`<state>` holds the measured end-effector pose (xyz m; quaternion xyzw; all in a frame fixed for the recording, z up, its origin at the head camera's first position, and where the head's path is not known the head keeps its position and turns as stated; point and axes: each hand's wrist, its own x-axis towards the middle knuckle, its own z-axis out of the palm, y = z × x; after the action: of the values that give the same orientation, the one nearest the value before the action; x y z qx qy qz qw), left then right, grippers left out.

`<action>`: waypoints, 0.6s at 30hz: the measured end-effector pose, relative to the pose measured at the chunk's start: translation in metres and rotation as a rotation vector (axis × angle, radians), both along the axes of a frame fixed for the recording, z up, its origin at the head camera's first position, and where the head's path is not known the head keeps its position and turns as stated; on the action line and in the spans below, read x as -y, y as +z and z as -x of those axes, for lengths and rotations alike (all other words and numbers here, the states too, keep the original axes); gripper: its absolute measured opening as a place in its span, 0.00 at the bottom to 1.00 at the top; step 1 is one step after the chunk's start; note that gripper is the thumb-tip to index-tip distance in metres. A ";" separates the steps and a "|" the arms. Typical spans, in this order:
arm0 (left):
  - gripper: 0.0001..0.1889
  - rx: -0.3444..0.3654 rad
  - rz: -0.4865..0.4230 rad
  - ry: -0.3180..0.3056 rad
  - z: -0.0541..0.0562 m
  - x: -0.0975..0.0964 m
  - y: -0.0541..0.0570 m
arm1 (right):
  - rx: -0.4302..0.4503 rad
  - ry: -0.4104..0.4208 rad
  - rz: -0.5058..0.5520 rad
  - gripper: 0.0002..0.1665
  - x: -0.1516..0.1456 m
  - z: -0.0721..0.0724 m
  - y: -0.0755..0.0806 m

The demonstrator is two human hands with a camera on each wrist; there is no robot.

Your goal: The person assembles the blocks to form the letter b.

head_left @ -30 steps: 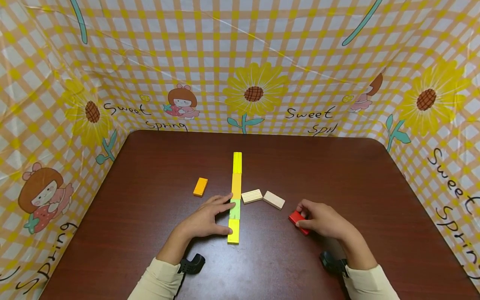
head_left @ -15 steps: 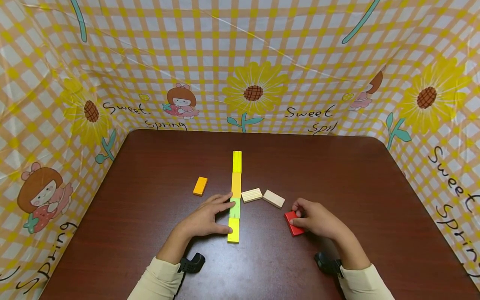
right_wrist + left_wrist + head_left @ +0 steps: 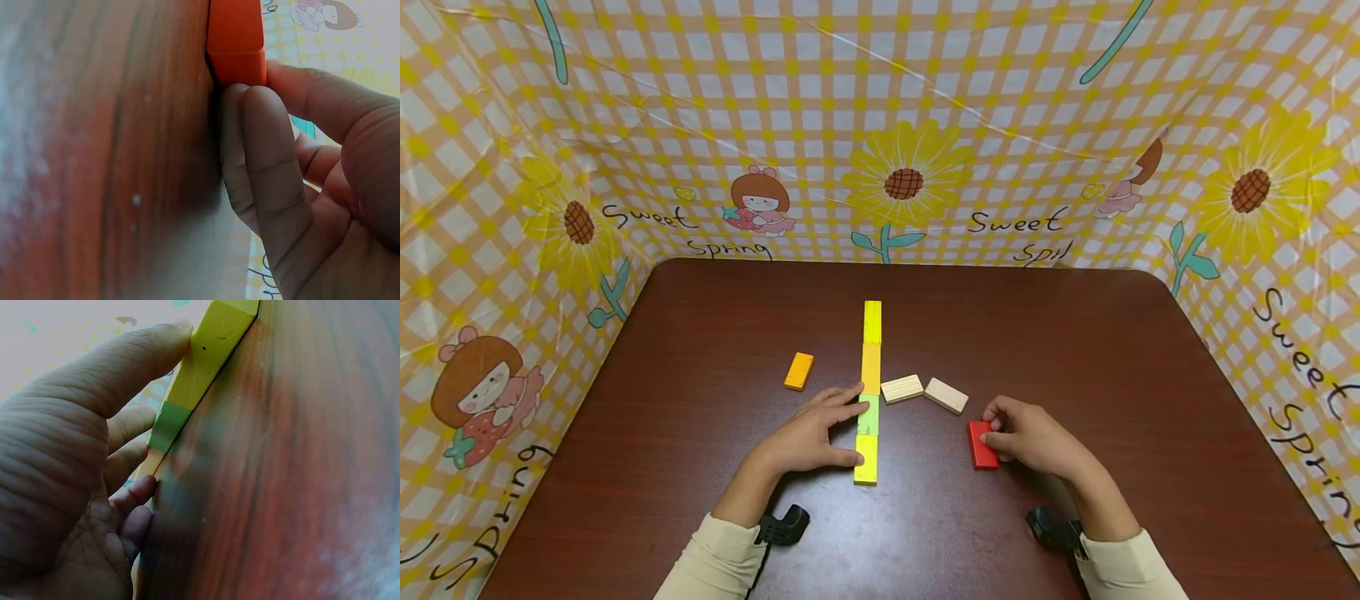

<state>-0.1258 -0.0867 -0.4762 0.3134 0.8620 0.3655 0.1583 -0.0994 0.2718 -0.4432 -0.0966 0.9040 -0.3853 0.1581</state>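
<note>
Red oblong block (image 3: 977, 446) pinched by right hand (image 3: 1033, 437), four-block yellow-green row (image 3: 867, 468) aligned against left hand (image 3: 801, 437) (fingers apart), orange oblong (image 3: 799, 372), pale wooden oblongs (image 3: 902, 389) loose.

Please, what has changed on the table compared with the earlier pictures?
The red block shifted slightly left and turned from slanted to nearly straight; the right hand moved with it, still touching it. The block row, left hand, orange block and two pale blocks stayed in place.
</note>
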 end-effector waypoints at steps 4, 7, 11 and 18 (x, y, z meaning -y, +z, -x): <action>0.40 -0.008 0.003 -0.002 0.000 0.000 0.000 | 0.007 -0.006 0.014 0.10 0.001 0.000 0.000; 0.40 -0.016 0.003 -0.003 0.001 0.000 -0.001 | 0.010 0.004 0.031 0.10 0.002 0.000 -0.001; 0.40 -0.017 -0.004 -0.005 0.001 0.000 -0.001 | 0.021 0.007 0.043 0.10 0.003 0.000 -0.003; 0.40 -0.010 -0.012 -0.008 0.001 0.000 0.000 | 0.043 -0.016 0.085 0.10 0.005 -0.001 -0.004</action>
<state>-0.1269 -0.0872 -0.4767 0.3195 0.8594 0.3686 0.1536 -0.0988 0.2665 -0.4471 -0.0875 0.8839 -0.4267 0.1701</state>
